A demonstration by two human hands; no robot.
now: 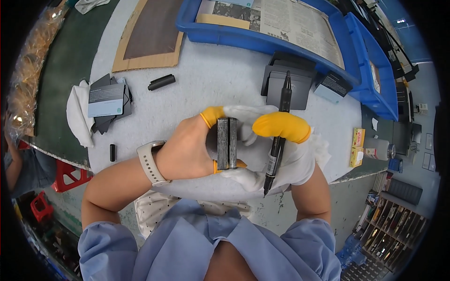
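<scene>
Left hand (pixel 185 152) is closed around 2 dark stacks (pixel 222 145), set side by side with edges up, above the bench (pixel 201 70). Right hand (pixel 295 157), in a white glove with a yellow thumb, is curled around a black marker (pixel 276 152), its 2 tips bare. 2 black caps (pixel 161 82) lie apart on the bench.

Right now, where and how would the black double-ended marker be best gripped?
Probably at mid-barrel, from the right, as the right hand has it: the marker is slim and straight, both ends taper to bare tips, and the dark slabs in the left hand lie to its left.
</scene>
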